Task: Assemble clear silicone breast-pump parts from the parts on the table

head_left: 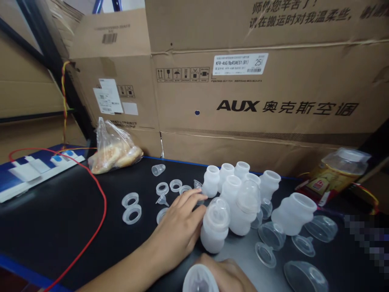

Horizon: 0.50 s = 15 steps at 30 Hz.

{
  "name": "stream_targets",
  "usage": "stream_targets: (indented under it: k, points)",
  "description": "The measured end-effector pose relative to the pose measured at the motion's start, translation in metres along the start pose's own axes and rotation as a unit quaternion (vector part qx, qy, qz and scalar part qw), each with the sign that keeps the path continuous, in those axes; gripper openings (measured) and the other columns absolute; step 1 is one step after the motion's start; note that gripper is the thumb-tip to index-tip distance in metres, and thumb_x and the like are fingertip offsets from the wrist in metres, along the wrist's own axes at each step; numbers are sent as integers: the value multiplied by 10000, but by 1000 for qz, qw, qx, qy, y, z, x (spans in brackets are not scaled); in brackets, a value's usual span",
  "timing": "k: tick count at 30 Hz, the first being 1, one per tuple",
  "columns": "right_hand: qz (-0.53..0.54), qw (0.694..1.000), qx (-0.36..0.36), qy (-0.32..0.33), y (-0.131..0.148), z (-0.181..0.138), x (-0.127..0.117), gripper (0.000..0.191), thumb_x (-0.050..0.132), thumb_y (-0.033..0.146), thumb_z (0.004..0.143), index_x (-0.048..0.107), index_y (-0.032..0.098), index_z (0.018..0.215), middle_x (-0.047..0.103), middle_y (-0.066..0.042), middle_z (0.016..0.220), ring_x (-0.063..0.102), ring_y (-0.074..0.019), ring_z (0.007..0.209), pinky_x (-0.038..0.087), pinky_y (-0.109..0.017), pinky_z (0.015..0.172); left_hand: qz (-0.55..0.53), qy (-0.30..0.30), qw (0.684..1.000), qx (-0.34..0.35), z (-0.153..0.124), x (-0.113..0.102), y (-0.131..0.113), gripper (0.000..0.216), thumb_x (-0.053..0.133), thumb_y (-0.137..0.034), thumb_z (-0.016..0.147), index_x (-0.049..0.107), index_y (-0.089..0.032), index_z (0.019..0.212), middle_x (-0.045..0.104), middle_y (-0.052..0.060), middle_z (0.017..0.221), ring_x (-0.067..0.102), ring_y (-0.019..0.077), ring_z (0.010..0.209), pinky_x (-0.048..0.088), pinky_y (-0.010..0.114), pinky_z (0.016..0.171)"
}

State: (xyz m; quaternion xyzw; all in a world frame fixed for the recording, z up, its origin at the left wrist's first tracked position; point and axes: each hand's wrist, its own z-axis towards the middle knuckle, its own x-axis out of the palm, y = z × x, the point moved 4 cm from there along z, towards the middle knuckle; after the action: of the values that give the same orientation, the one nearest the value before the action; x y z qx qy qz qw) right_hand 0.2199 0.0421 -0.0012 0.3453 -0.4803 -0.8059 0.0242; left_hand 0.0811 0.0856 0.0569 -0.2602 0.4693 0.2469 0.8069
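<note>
Bottles [240, 190] stand empty on black table [60, 227], w/ boxes [258, 93] behind. Left hand [179, 227] lies open, touching one bottle [214, 230]. Right hand [226, 275] grips a cap [199, 280].

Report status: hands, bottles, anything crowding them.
Left hand flat beside capped bottle. Right hand gripping a bottle. Loose rings and domed caps close around.
</note>
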Motion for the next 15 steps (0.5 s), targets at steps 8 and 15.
stream_targets:
  k: [8, 15]
  points:
    - [53, 999, 7, -9, -10, -5, -11, 580, 511, 806, 988, 436, 259, 811, 485, 22, 705, 446, -159, 638, 367, -289, 563, -28, 20, 999, 21, 7, 13, -10, 441, 619, 31, 942, 657, -159, 1339, 579, 196, 1648, 502, 374, 1597, 570, 585, 1246]
    - [50, 998, -27, -1, -2, -7, -24, 661, 480, 879, 967, 607, 237, 876, 602, -7, 751, 548, -171, 617, 446, -298, 593, -26, 14, 995, 96, 28, 23, -14, 451, 574, 56, 921, 654, -179, 1298, 633, 180, 1565, 621, 376, 1453, 609, 564, 1148]
